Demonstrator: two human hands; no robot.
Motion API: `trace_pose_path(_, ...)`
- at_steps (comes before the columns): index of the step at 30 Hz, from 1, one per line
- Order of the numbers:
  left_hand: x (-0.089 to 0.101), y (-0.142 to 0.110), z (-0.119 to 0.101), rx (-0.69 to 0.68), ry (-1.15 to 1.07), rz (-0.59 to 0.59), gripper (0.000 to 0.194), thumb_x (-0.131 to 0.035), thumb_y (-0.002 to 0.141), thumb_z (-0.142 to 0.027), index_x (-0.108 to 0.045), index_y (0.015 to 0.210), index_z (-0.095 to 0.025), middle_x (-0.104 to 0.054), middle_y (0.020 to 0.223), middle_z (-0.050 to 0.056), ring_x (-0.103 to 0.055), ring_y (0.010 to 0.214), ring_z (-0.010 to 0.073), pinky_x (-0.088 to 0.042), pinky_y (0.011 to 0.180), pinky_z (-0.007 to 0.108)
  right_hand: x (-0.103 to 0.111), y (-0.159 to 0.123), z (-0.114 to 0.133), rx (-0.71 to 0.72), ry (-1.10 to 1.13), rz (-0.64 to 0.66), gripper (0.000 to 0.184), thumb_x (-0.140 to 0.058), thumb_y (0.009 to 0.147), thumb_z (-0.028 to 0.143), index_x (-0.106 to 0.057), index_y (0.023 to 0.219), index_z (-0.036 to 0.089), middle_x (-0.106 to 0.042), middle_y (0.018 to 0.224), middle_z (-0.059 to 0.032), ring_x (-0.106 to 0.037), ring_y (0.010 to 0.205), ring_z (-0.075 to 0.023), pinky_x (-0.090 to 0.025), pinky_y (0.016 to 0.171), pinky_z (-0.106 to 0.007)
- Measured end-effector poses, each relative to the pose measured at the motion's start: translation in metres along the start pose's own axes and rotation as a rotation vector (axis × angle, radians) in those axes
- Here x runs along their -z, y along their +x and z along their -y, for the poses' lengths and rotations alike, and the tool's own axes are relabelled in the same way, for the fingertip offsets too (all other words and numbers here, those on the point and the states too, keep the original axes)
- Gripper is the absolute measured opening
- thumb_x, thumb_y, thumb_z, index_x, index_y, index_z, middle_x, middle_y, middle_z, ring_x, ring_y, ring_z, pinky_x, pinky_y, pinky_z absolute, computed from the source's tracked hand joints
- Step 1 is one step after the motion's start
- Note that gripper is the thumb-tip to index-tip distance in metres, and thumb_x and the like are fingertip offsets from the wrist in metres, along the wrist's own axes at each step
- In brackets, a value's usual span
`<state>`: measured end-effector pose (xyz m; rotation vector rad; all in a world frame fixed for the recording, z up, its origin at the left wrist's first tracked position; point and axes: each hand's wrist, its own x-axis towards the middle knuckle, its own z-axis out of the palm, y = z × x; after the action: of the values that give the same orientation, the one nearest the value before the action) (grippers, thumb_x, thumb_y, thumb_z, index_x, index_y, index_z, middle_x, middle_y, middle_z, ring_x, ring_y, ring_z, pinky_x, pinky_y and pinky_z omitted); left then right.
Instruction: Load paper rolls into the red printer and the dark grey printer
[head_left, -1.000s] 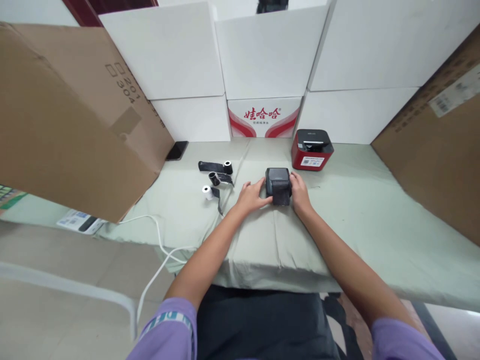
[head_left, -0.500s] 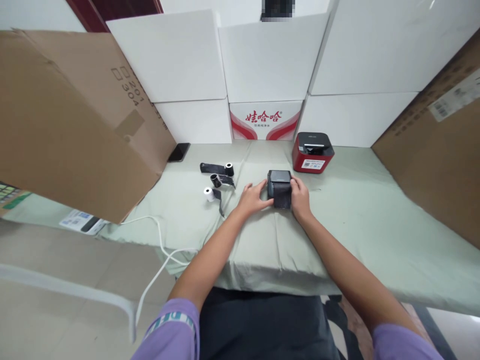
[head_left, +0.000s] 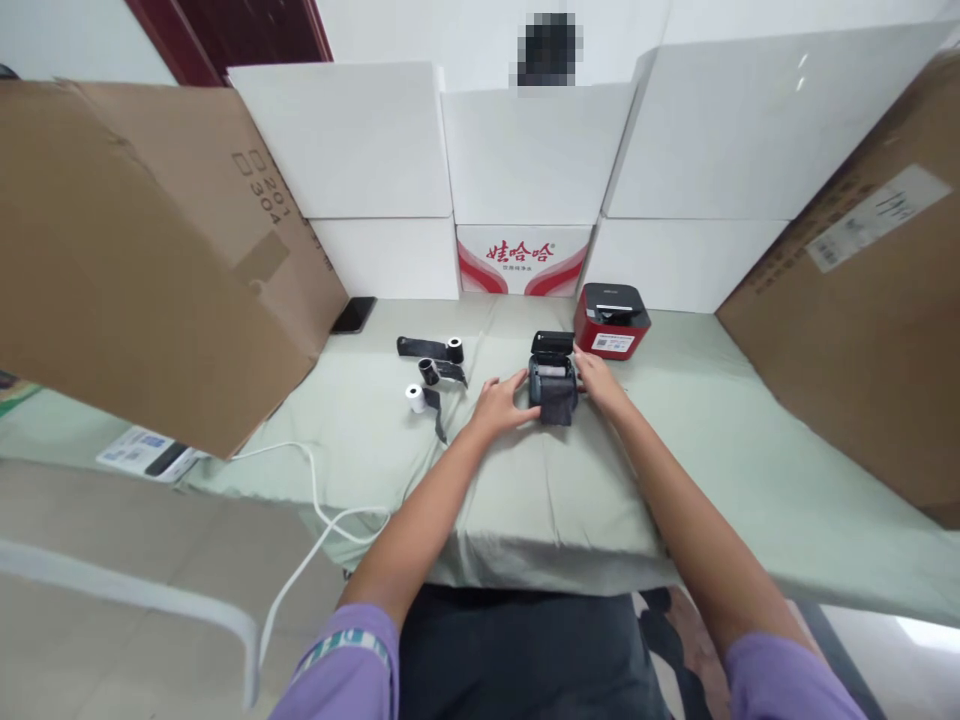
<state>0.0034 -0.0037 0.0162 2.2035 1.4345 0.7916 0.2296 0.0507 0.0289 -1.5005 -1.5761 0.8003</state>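
Observation:
A small black portable printer (head_left: pixel 535 385) stands on the green cloth in front of me, its lid (head_left: pixel 553 343) raised at the back. Inside it a pale roll (head_left: pixel 553 371) shows. A strip of dark paper (head_left: pixel 557 402) hangs from its front. My left hand (head_left: pixel 501 404) grips the printer's left side between thumb and fingers. On the right, my right hand (head_left: pixel 598 379) holds the printer by its rear right corner, fingertips at the raised lid; some of its fingers are hidden.
Left of the printer lie several paper rolls (head_left: pixel 415 398) with dark tails. A red and black box-shaped device (head_left: pixel 612 321) stands behind my right hand. A phone (head_left: pixel 354 315) lies by the left cardboard (head_left: pixel 172 270). White boxes (head_left: pixel 525 160) line the back. A white cable (head_left: pixel 315 480) hangs off the front edge.
The printer's lid has swung up and back, exposing the roll inside. My right hand has shifted slightly toward the lid, while my left hand keeps its grip. The camera view has tilted up.

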Motion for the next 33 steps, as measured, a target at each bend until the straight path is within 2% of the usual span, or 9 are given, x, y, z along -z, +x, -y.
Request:
trace_pose_path(5,0.001,0.000,-0.002,0.013,0.020,0.006,0.081,-0.077,0.080,-0.043,-0.046,0.152,-0.022,-0.059,0.149,0.011,-0.059,0.136,0.0288,-0.030,0.124,0.046,0.002,0.004,0.019,-0.099,-0.272,0.009,0.059,-0.043,0.097,0.045,-0.057,0.147,0.017,-0.061,0.138,-0.0179,-0.051,0.135,-0.0326,-0.040,0.113,-0.045)
trace_pose_path(8,0.002,0.000,-0.004,0.013,0.016,0.008,0.081,-0.077,0.080,-0.042,-0.046,0.152,-0.021,-0.059,0.149,0.012,-0.058,0.136,0.0290,-0.030,0.124,0.046,-0.002,-0.001,0.028,0.004,-0.399,-0.129,0.051,-0.046,0.096,0.039,-0.068,0.134,0.014,-0.060,0.131,-0.0193,-0.054,0.126,-0.0307,-0.040,0.112,-0.042)
trace_pose_path(10,0.003,-0.001,-0.005,0.014,0.016,0.012,0.081,-0.077,0.080,-0.041,-0.045,0.152,-0.022,-0.059,0.149,0.011,-0.058,0.137,0.0292,-0.030,0.124,0.047,-0.004,-0.002,0.034,0.078,-0.494,-0.133,0.041,-0.051,0.093,0.034,-0.076,0.119,0.016,-0.058,0.127,-0.0185,-0.053,0.123,-0.0303,-0.040,0.111,-0.042)
trace_pose_path(17,0.002,-0.001,-0.004,0.010,0.016,0.012,0.081,-0.077,0.081,-0.042,-0.045,0.153,-0.024,-0.058,0.150,0.010,-0.057,0.137,0.0292,-0.031,0.124,0.047,-0.007,0.025,0.058,-0.152,-0.763,0.290,0.036,-0.078,0.075,0.034,-0.082,0.110,0.027,-0.054,0.128,-0.0160,-0.042,0.129,-0.0408,-0.036,0.108,-0.056)
trace_pose_path(20,0.001,-0.001,-0.003,0.004,0.010,-0.001,0.081,-0.077,0.081,-0.043,-0.046,0.152,-0.023,-0.059,0.150,0.010,-0.058,0.137,0.0293,-0.030,0.124,0.047,-0.006,0.029,0.063,-0.149,-0.784,0.316,0.037,-0.081,0.073,0.033,-0.081,0.110,0.029,-0.051,0.133,-0.0146,-0.042,0.129,-0.0404,-0.040,0.106,-0.053)
trace_pose_path(24,0.000,-0.001,-0.003,0.003,0.007,-0.008,0.081,-0.078,0.081,-0.043,-0.046,0.152,-0.024,-0.059,0.149,0.010,-0.058,0.136,0.0298,-0.031,0.124,0.048,0.009,0.020,0.057,0.057,-0.655,0.143,0.035,-0.078,0.075,0.032,-0.078,0.110,0.026,-0.048,0.137,-0.0148,-0.045,0.130,-0.0374,-0.040,0.108,-0.053)
trace_pose_path(27,-0.001,-0.001,-0.002,0.002,-0.001,-0.010,0.081,-0.078,0.081,-0.047,-0.046,0.152,-0.025,-0.059,0.149,0.010,-0.058,0.136,0.0293,-0.030,0.124,0.047,0.032,0.015,0.044,0.213,-0.376,-0.047,0.030,-0.074,0.078,0.037,-0.072,0.102,0.020,-0.059,0.122,-0.0128,-0.056,0.116,-0.0302,-0.045,0.104,-0.050)
trace_pose_path(30,-0.001,-0.002,-0.002,-0.005,-0.011,-0.017,0.083,-0.077,0.081,-0.052,-0.046,0.152,-0.025,-0.058,0.150,0.010,-0.057,0.138,0.0290,-0.030,0.123,0.047,0.053,0.007,0.028,0.205,0.015,-0.185,0.035,-0.073,0.075,0.047,-0.059,0.093,0.022,-0.066,0.093,-0.0051,-0.065,0.088,-0.0219,-0.055,0.086,-0.041)
trace_pose_path(33,-0.001,-0.002,-0.002,-0.009,-0.009,-0.019,0.084,-0.077,0.081,-0.054,-0.045,0.153,-0.025,-0.058,0.151,0.011,-0.057,0.138,0.0295,-0.031,0.123,0.049,0.066,-0.009,0.015,0.113,0.226,-0.260,0.043,-0.077,0.068,0.048,-0.049,0.092,0.025,-0.065,0.082,-0.0005,-0.065,0.070,-0.0179,-0.054,0.066,-0.032)
